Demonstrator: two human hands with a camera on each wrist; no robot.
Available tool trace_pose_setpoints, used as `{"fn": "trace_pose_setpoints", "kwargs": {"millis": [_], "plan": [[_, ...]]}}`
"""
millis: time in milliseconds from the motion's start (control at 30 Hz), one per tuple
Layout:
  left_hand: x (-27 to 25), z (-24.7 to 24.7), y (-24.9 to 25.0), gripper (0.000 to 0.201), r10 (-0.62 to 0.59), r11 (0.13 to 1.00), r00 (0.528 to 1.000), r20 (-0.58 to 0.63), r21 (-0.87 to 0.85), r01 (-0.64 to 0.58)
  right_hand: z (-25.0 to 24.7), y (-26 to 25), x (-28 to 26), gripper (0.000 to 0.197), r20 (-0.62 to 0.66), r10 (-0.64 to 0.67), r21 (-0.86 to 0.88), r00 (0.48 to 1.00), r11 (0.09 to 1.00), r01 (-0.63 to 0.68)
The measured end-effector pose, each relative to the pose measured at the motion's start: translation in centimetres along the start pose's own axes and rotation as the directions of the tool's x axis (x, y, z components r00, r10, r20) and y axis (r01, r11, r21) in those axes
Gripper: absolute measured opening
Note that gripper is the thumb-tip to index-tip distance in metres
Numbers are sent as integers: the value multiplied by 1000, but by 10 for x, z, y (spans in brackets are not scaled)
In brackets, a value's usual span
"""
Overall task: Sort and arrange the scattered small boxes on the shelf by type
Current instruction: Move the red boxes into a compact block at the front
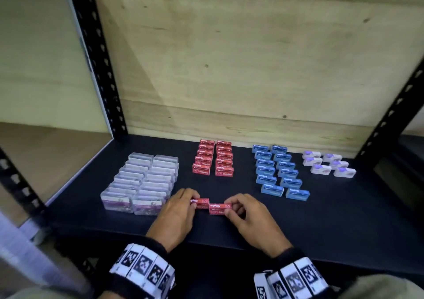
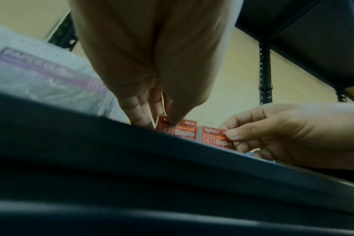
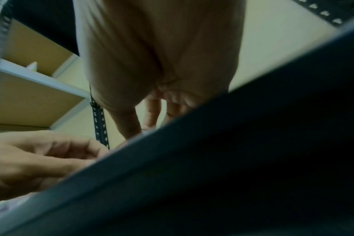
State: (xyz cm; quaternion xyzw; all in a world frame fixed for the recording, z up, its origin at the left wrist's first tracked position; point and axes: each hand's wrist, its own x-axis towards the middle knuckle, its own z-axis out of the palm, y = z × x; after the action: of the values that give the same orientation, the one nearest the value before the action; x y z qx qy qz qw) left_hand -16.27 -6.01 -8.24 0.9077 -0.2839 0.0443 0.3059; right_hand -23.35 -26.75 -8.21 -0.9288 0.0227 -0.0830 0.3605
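Two red staples boxes sit near the front of the dark shelf [image 1: 321, 218]. My left hand [image 1: 181, 204] pinches the left red box [image 1: 202, 202] at its left end. My right hand [image 1: 238, 209] pinches the right red box [image 1: 219, 208] at its right end. The two boxes meet end to end, the right one slightly nearer me. In the left wrist view the left red box [image 2: 182, 132] and the right red box [image 2: 214, 138] stand side by side, with the right hand's thumb [image 2: 238, 134] on the latter. The right wrist view hides both boxes behind the shelf edge.
Behind stand sorted groups: clear paper clip boxes [image 1: 140, 181] at left, red staples boxes [image 1: 213, 158] in two columns, blue boxes [image 1: 277, 172], white boxes [image 1: 328, 163] at right. Black uprights [image 1: 98, 58] frame the shelf; a wooden panel [image 1: 229, 58] backs it.
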Motion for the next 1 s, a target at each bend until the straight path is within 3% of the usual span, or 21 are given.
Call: {"fn": "trace_pose_setpoints", "kwargs": {"millis": [300, 1000], "plan": [[-9, 18, -26, 23, 37, 984, 994, -103, -172, -54, 10, 13, -5, 12, -138, -28, 101, 990, 994, 43], [-13, 23, -21, 23, 34, 993, 989, -147, -111, -50, 16, 16, -5, 15, -187, -48, 71, 981, 996, 62]]}}
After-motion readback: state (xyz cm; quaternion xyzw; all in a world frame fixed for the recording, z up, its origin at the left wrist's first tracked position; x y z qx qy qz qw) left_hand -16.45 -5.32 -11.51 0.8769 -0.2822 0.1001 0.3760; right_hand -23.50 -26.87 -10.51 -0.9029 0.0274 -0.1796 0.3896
